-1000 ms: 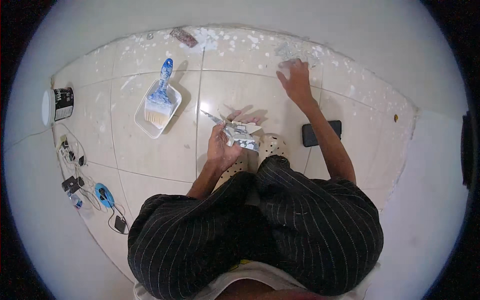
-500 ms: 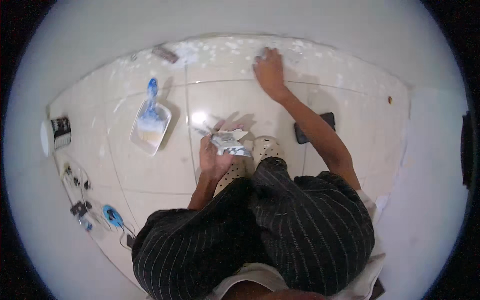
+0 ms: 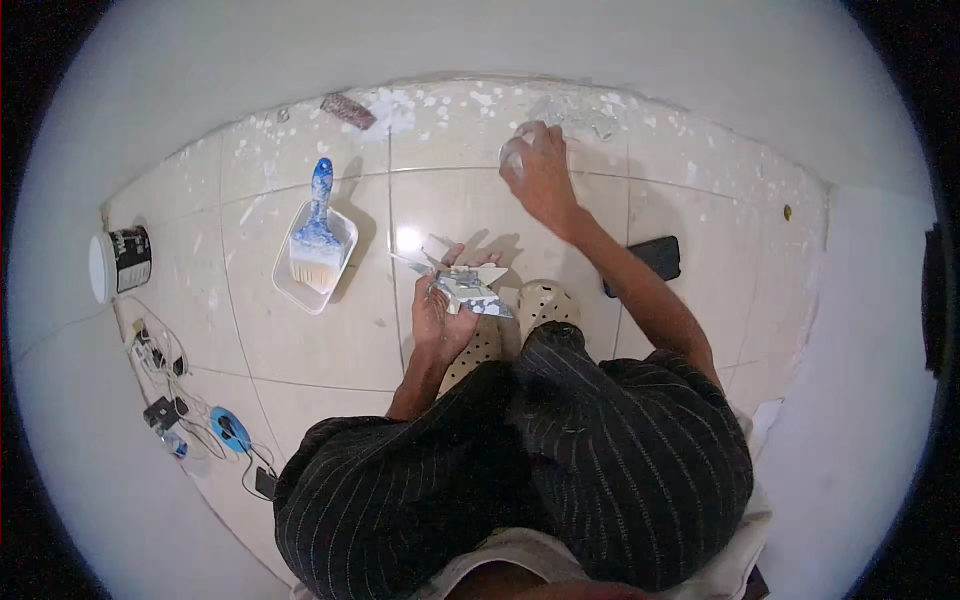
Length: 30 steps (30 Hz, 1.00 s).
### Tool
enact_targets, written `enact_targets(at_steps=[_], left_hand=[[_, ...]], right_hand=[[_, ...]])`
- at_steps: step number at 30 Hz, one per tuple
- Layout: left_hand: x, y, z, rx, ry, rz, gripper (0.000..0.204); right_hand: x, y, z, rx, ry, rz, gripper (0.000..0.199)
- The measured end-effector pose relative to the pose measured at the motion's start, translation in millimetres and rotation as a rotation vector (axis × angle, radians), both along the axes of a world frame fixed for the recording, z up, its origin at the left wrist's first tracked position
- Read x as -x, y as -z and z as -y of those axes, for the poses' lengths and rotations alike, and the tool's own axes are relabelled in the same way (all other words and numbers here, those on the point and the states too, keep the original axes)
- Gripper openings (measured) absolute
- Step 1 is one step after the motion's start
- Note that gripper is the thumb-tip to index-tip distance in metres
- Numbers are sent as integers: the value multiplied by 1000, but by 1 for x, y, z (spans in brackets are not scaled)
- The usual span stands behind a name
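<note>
My left hand (image 3: 445, 325) is closed around several stiff, flat scraps (image 3: 472, 290), grey and white with paint spots, held low in front of my shoes. My right hand (image 3: 543, 180) reaches toward the wall, fingers curled around a pale, translucent-looking thing (image 3: 513, 157) whose kind I cannot make out. It is just above the tiled floor, near a grout line. Beyond that hand, a shiny, clear or greyish patch (image 3: 597, 118) lies on the floor by the wall. White paint drops speckle the tiles around it.
A blue-handled paintbrush (image 3: 318, 230) rests in a white tray (image 3: 345, 275). A brown strip (image 3: 348, 111) lies by the wall. A dark phone-like slab (image 3: 655, 258) sits beneath my right forearm. To the left are a white-and-black tub (image 3: 132, 260), tangled cables and a blue disc (image 3: 229, 428).
My right hand has drawn back a little from the wall, and the pale thing in its fingers shows more clearly. My left hand keeps its scraps. The view has shifted slightly.
</note>
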<state>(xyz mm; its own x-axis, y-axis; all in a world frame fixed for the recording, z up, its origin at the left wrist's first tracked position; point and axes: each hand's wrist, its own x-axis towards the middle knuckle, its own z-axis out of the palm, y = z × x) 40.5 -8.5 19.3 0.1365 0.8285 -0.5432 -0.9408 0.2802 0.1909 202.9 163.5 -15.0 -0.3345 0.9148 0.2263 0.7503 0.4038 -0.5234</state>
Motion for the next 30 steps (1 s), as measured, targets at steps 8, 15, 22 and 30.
enact_targets(at_steps=[8, 15, 22, 30], left_hand=[[4, 1, 3, 21, 36, 70, 46], [2, 0, 3, 54, -7, 69, 46], [7, 8, 3, -147, 26, 156, 51], [6, -2, 0, -145, 27, 167, 52]], right_hand=[[26, -107, 101, 199, -403, -242, 25], [21, -103, 112, 195, -430, -229, 27], [17, -100, 115, 275, -233, -60, 29], [23, -104, 118, 194, -270, -3, 24]])
